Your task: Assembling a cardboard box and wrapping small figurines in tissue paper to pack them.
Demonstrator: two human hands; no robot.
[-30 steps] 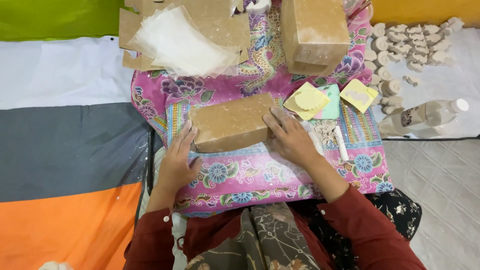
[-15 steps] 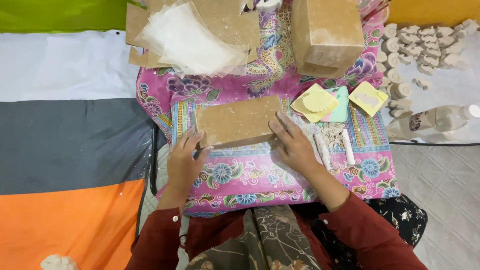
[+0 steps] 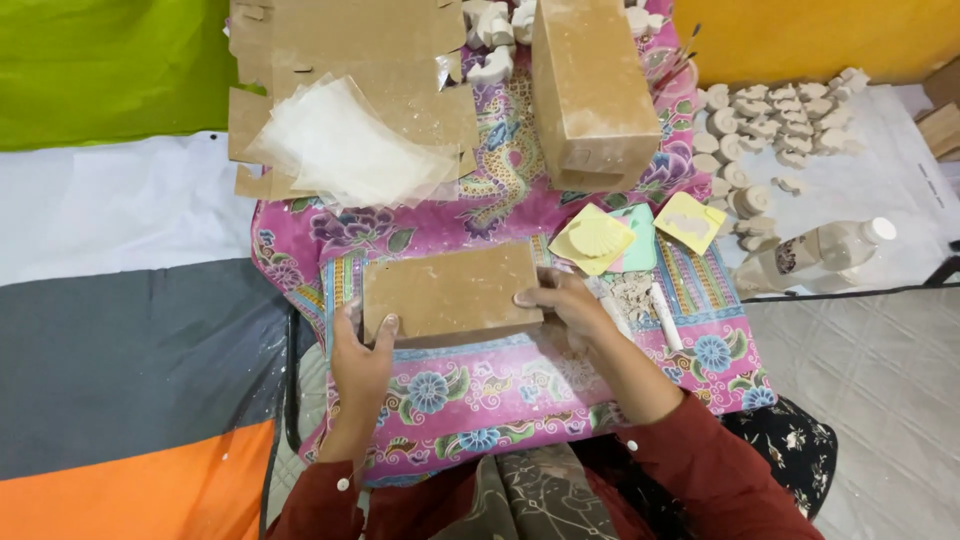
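Both hands hold a flat brown box (image 3: 450, 292) on the flowered cloth (image 3: 520, 385), near the person. The left hand (image 3: 362, 352) clamps its near-left corner, thumb on top; the right hand (image 3: 562, 300) presses fingers against its right edge. The box looks closed and lies flat, so its folding seems done. Far off, flat cardboard blanks (image 3: 350, 45) lie unfolded under clear plastic sheets (image 3: 340, 145), so more boxes are probably left to make. A taller box (image 3: 590, 90) stands at far right. Yellow and green moulds (image 3: 620, 235) lie just right of the hands. White plaster pieces (image 3: 770, 140) and a bottle (image 3: 815, 255) sit further right, unpacked.
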